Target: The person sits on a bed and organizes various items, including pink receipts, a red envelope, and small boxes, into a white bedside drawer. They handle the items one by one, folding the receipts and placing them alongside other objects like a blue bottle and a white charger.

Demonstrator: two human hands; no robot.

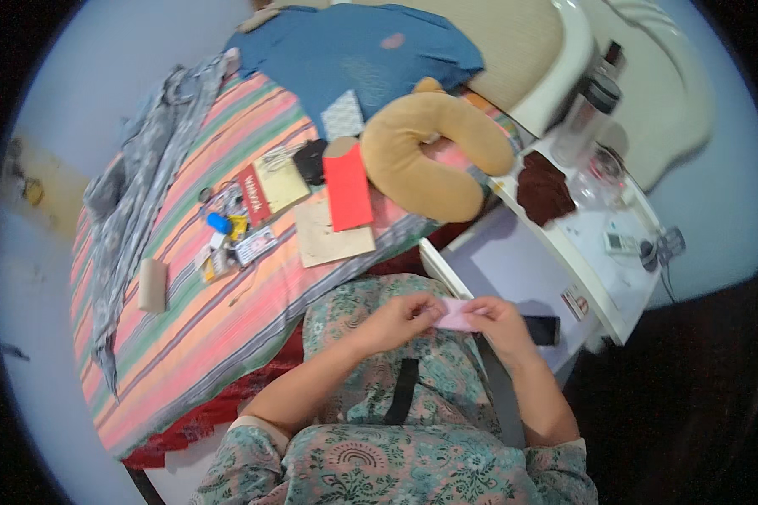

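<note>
Over my lap, a small pale pink slip, paper or thin cloth, is stretched between my two hands. My left hand pinches its left end, and my right hand pinches the right end. Just right of my right hand lies a dark phone, inside or at the edge of the open white drawer. A small printed card lies farther right in the drawer. What, if anything, is folded within the pink slip cannot be made out.
On the striped bedspread lie a red envelope, booklets, a blue-capped item, cards and a beige case. A tan neck pillow rests near the drawer. The nightstand top holds a bottle, brown cloth and a remote.
</note>
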